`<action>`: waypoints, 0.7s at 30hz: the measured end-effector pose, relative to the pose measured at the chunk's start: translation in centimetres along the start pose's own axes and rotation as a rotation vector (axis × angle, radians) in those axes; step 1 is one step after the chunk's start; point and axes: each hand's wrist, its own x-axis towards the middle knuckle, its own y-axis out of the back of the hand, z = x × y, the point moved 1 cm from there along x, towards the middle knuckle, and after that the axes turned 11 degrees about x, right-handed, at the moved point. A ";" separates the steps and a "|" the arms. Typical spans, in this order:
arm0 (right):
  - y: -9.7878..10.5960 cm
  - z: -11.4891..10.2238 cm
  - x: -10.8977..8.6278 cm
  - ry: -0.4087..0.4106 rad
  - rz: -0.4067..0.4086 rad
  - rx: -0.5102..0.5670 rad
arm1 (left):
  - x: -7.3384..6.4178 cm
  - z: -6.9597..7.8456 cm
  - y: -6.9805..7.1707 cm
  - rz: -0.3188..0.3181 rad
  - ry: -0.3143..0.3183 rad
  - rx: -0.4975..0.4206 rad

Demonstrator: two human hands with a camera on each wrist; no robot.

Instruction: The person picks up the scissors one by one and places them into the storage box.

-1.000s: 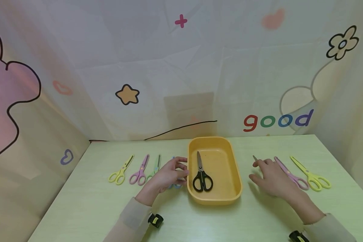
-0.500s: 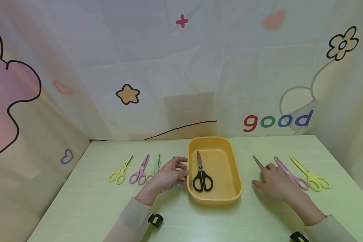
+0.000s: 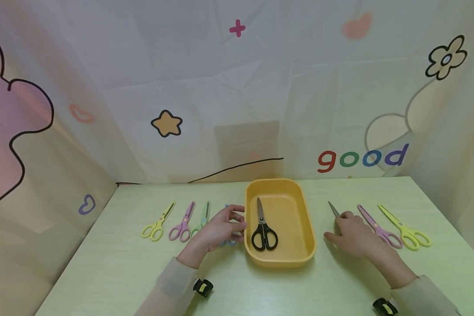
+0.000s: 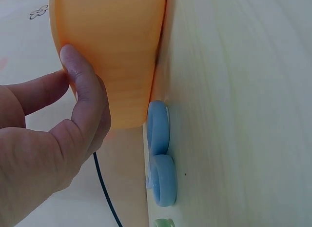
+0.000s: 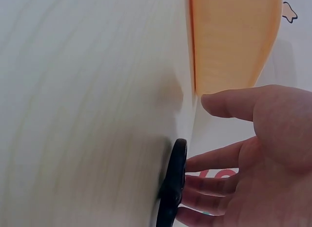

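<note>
Start with the pale table (image 3: 102, 272), then the yellow tray (image 3: 290, 219) on it, taken here as the clock's centre. Find the left hand (image 3: 221, 226) at 9 o'clock, grasping the tray's rim, and the right hand (image 3: 353, 232) at 3 o'clock, gripping nothing, with thumb apart and extended fingers touching the 2nd black scissors (image 5: 172, 188). Count as done the 1st black scissors (image 3: 262, 219), lying inside the tray near its 9 o'clock wall, tips towards 12. Count as left the pair under those fingers, blades towards 11; cannot tell if flat on the table. Note also, out towards 9, the left yellow scissors (image 3: 163, 218), left pink scissors (image 3: 187, 218), green scissors (image 3: 206, 215) and blue scissors (image 4: 167, 180); towards 3, the right pink scissors (image 3: 373, 223) and right yellow scissors (image 3: 399, 223). Would judge progress early, with 1 of 8 pairs in the tray.
</note>
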 end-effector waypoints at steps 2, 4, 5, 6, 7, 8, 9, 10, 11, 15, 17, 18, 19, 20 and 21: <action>-0.1 0.0 0.2 0.012 0.009 0.002 | 0.0 0.0 0.0 0.000 -0.002 -0.002; -0.3 0.0 0.4 0.016 0.014 0.008 | 0.0 0.0 0.0 0.000 -0.002 -0.004; -0.4 0.0 0.5 0.019 0.015 0.011 | 0.0 -0.1 0.0 -0.001 -0.003 -0.004; -0.4 0.0 0.6 0.019 0.015 0.015 | 0.0 -0.1 0.0 -0.002 -0.002 -0.005; -0.5 0.0 0.7 0.021 0.016 0.021 | 0.0 -0.1 0.0 -0.002 -0.003 -0.005; -0.5 0.0 0.8 0.021 0.018 0.026 | 0.0 -0.1 0.1 -0.003 -0.003 -0.005; -0.6 0.1 0.8 0.024 0.020 0.031 | 0.0 -0.1 0.1 -0.003 -0.003 -0.003; -0.6 0.1 0.9 0.028 0.022 0.034 | 0.0 -0.1 0.1 -0.004 -0.003 -0.003; -0.7 0.1 0.9 0.033 0.025 0.037 | 0.0 -0.1 0.1 -0.004 -0.003 -0.003; -0.7 0.1 1.0 0.055 0.039 0.046 | -0.1 -0.1 0.1 -0.002 -0.002 -0.002; -0.7 0.1 0.9 0.051 0.043 0.057 | 0.0 -0.1 0.1 -0.001 -0.001 -0.002; -0.6 0.0 0.9 0.047 0.044 0.061 | 0.0 -0.1 0.1 0.000 -0.001 -0.003; -0.6 0.0 0.8 0.042 0.046 0.064 | 0.0 -0.1 0.1 0.000 0.000 -0.003; -0.5 -0.1 0.7 0.035 0.047 0.067 | 0.0 -0.1 0.1 0.000 0.001 -0.004; -0.5 -0.1 0.6 0.028 0.049 0.066 | 0.0 -0.1 0.1 0.000 0.000 -0.005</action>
